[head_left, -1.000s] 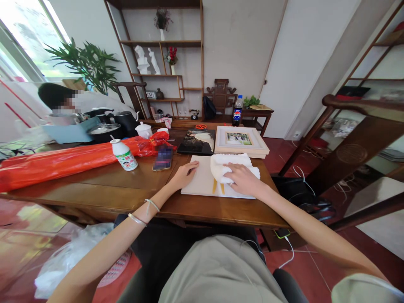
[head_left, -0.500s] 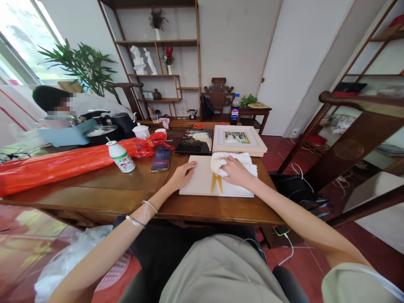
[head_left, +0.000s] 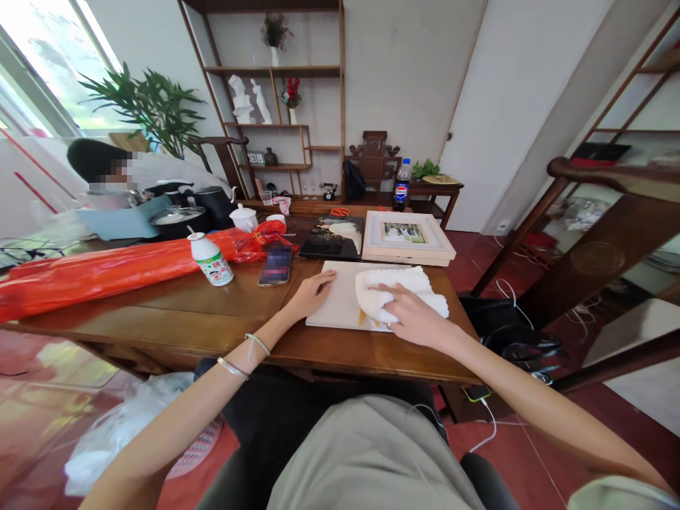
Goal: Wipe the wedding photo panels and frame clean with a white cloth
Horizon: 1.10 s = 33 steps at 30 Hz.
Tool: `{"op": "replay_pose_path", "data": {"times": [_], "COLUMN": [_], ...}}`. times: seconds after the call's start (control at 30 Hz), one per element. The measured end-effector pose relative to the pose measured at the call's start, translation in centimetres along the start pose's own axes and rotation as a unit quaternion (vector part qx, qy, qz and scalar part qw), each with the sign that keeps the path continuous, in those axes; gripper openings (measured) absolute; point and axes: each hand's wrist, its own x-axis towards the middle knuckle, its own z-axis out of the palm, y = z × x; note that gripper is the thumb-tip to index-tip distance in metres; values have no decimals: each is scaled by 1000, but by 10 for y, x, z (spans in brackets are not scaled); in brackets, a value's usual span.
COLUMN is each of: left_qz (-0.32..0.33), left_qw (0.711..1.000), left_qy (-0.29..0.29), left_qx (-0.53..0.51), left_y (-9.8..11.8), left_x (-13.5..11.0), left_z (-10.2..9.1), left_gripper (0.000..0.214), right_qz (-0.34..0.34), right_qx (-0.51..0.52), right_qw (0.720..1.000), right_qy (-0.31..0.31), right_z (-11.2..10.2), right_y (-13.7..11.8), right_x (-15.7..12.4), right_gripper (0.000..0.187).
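A flat white board (head_left: pixel 340 301) with a small yellow mark lies on the wooden table (head_left: pixel 212 312) in front of me. My right hand (head_left: pixel 411 315) is closed on a white cloth (head_left: pixel 404 287) and presses it onto the board near its front edge. My left hand (head_left: pixel 313 290) rests flat on the board's left edge, fingers stretched out, holding nothing.
Behind the board lie a white picture frame (head_left: pixel 408 237) and a dark photo print (head_left: pixel 332 237). A phone (head_left: pixel 275 265), a small white bottle (head_left: pixel 210 260) and a long red plastic bag (head_left: pixel 106 273) are to the left. Another person (head_left: pixel 106 166) sits far left. Shelves line the back wall.
My right hand has drawn the cloth back toward me across the board, after first pushing it away. The left hand has stayed on the board's edge.
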Motion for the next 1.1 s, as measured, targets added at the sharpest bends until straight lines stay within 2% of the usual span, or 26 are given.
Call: {"op": "replay_pose_path", "data": {"times": [0.13, 0.3, 0.43, 0.53, 0.7, 0.8, 0.87, 1.0, 1.1], "left_qz": [3, 6, 4, 1, 6, 8, 8, 2, 8], "left_qw": [1000, 1000, 1000, 1000, 1000, 1000, 1000, 1000, 1000], "left_qy": [2, 1, 0, -2, 0, 2, 3, 0, 2], "left_qx": [4, 5, -8, 3, 5, -4, -6, 1, -1], "left_y": [0, -4, -4, -3, -1, -1, -1, -1, -1], "left_x": [0, 1, 1, 1, 0, 0, 0, 0, 1], "left_z": [0, 1, 1, 1, 0, 0, 0, 0, 0], "left_gripper": [35, 36, 35, 35, 37, 35, 34, 34, 34], "right_qz": [40, 80, 82, 72, 29, 31, 62, 134, 140], "right_qx": [-12, -50, -70, -55, -8, 2, -12, -51, -66], "right_qw": [999, 996, 994, 996, 999, 999, 997, 987, 985], "right_qy": [-4, -3, -21, -19, -22, -34, -46, -75, -77], "right_z": [1, 9, 12, 10, 1, -7, -11, -15, -14], "right_y": [4, 36, 42, 30, -1, -6, 2, 34, 53], "right_x": [2, 37, 54, 44, 2, -20, -27, -27, -19], "right_gripper": [19, 22, 23, 25, 21, 20, 21, 22, 20]}}
